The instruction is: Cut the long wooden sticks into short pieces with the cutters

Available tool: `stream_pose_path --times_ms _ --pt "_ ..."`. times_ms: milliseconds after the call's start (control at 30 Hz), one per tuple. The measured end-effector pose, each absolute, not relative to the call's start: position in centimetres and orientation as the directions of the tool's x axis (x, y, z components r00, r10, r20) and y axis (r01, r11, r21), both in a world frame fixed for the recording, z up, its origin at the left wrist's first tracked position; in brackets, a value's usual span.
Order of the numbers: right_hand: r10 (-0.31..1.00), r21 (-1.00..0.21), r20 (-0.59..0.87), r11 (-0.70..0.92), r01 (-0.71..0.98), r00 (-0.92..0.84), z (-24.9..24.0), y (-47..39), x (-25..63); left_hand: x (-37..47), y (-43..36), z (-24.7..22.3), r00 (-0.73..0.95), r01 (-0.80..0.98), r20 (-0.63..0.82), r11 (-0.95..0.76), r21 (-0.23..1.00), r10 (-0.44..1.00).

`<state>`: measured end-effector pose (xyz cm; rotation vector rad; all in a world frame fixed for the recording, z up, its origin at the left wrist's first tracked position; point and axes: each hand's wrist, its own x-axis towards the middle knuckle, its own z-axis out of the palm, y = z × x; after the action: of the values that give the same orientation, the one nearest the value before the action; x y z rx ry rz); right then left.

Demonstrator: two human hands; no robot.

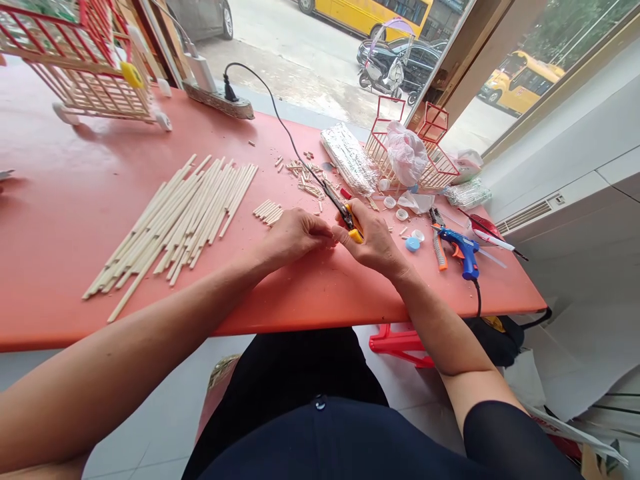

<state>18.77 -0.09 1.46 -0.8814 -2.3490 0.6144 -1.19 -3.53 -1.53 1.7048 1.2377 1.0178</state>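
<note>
My right hand [373, 240] is closed around yellow-handled pliers [346, 215], whose dark jaws point away from me and to the left. Beside it, my left hand [300, 233] has its fingers pinched together, almost touching my right thumb. Whatever is between those left fingertips is hidden or too small to name. A small row of short wooden sticks [269, 212] lies just behind my left hand. Farther left spreads a pile of long, pale wooden sticks [185, 227]. Tiny cut stick pieces [307, 179] are scattered beyond the pliers.
At right lie a blue glue gun [463, 252], orange-handled pliers [439, 243] and bottle caps [413, 244]. Stick-built carts stand at the back left [100, 87] and back right [435, 167]. A black cord [273, 100] runs from the power strip [220, 100] across the red table [280, 300].
</note>
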Motion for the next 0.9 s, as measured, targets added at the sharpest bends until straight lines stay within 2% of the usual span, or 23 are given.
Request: stream_pose_path --times_ms 333,467,667,900 --pt "0.774 -0.659 0.31 0.593 0.462 -0.552 2.6 -0.4 19.0 -1.2 -3.6 -1.7 0.18 0.293 0.155 -0.203 0.934 0.971" --pt "0.784 -0.671 0.251 0.564 0.482 -0.567 2.8 0.1 19.3 -1.3 -3.7 -1.1 0.155 0.192 0.126 -0.155 0.969 0.98" --pt "0.795 -0.605 0.1 0.527 0.598 -0.599 3.1 0.9 20.2 -2.3 -4.0 0.4 0.097 0.096 0.14 -0.15 0.984 0.985" --pt "0.752 -0.52 -0.013 0.558 0.647 -0.659 3.8 0.9 20.6 -3.1 -3.8 0.7 0.112 0.109 0.138 -0.15 0.983 0.984"
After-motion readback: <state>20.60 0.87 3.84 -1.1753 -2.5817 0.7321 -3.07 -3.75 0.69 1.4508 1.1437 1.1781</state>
